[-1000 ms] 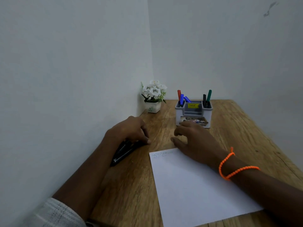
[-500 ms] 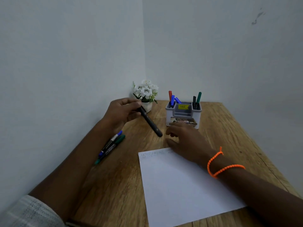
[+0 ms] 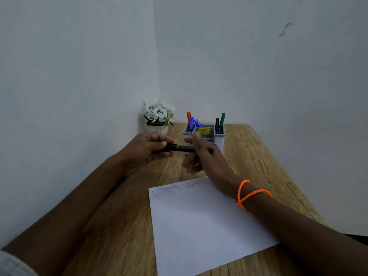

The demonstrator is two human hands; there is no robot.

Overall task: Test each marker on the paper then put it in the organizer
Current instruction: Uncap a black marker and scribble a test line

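White paper sheet (image 3: 201,218) lies lower centre of frame on wooden table (image 3: 264,156), faint scribbles along its far edge. Above it, mid-frame, I see my left hand (image 3: 145,150) gripping one end of black marker (image 3: 180,148), held level over table. My right hand (image 3: 205,156) closes fingers round marker's other end. Beyond, centre frame: grey-white plastic organizer (image 3: 219,140) holding red, blue, black, green markers. Left of it, white flower pot (image 3: 158,116) in corner.

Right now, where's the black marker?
Head view, centre: black marker is held level above the wooden table, between left hand and right hand, before the grey organizer.
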